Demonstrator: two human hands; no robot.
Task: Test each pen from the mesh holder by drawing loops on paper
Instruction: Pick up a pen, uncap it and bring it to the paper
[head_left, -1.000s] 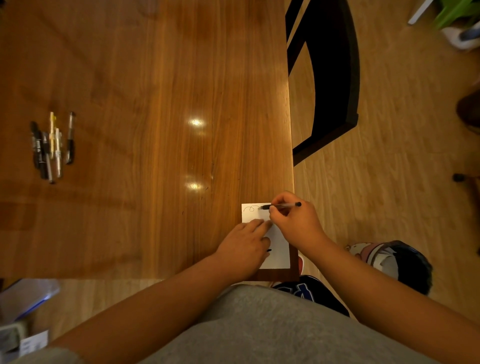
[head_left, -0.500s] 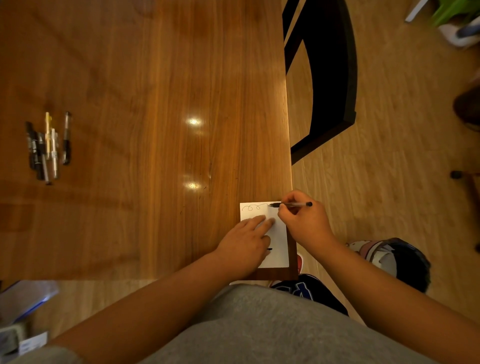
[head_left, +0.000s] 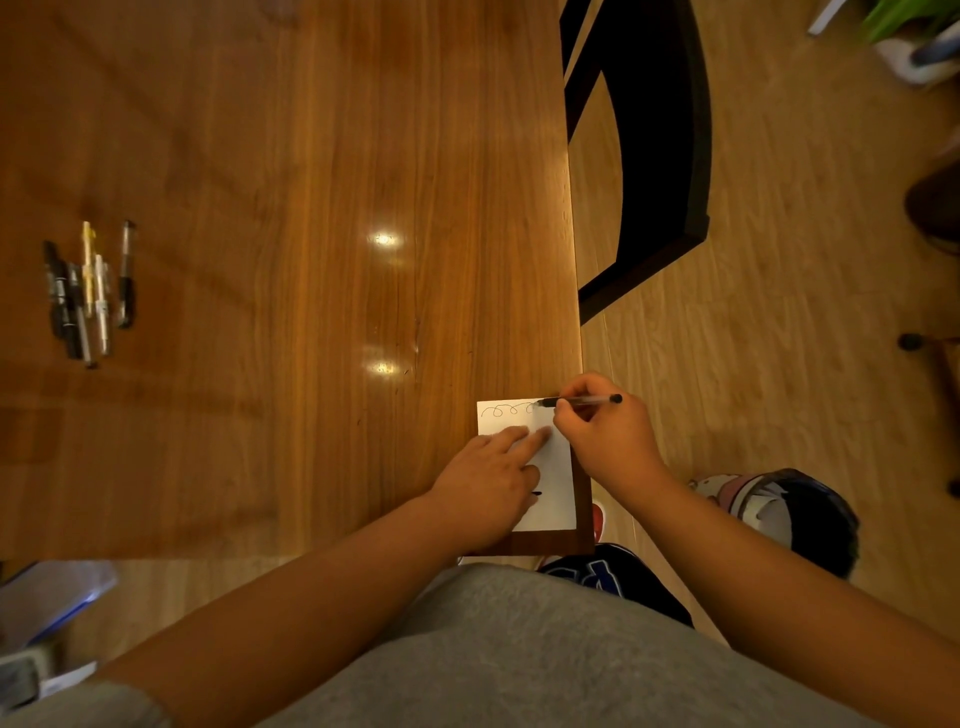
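A small white paper (head_left: 556, 467) lies at the near right corner of the wooden table (head_left: 311, 208). A row of ink loops (head_left: 509, 409) runs along its top edge. My right hand (head_left: 605, 434) grips a clear black-capped pen (head_left: 582, 400), its tip on the paper at the right end of the loops. My left hand (head_left: 485, 483) lies flat on the paper, fingers spread, pinning it down. Several other pens (head_left: 85, 291) lie side by side far left on the table. No mesh holder is in view.
A black chair (head_left: 660, 156) stands right of the table on the wood floor. The table's right edge runs just beside the paper. A dark bag (head_left: 800, 514) sits on the floor by my right forearm. Papers and a blue folder (head_left: 47, 603) lie at lower left.
My right hand and the pen have moved rightward along the paper's top edge, and the row of loops has grown longer. My left hand stays pressed on the paper.
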